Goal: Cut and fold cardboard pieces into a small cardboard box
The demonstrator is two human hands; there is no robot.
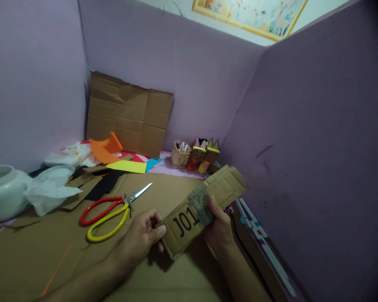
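Note:
A long folded strip of brown cardboard [182, 224], printed "J01" and with a dashed line near its far end, is held tilted above the work surface. My left hand [141, 235] pinches its near left end between thumb and fingers. Around its middle, my right hand [219, 230] grips with the thumb on top; the other fingers are hidden beneath. To the left of my left hand lie scissors [108, 220] with one red and one yellow handle, their blades apart and pointing away.
A cardboard sheet [129, 115] leans on the purple back wall. Coloured paper [127, 166] and black scraps lie before it. A small container of markers [180, 155] stands beside paper figures [204, 155]. A white pot [6, 193] is at left; purple panels rise on three sides.

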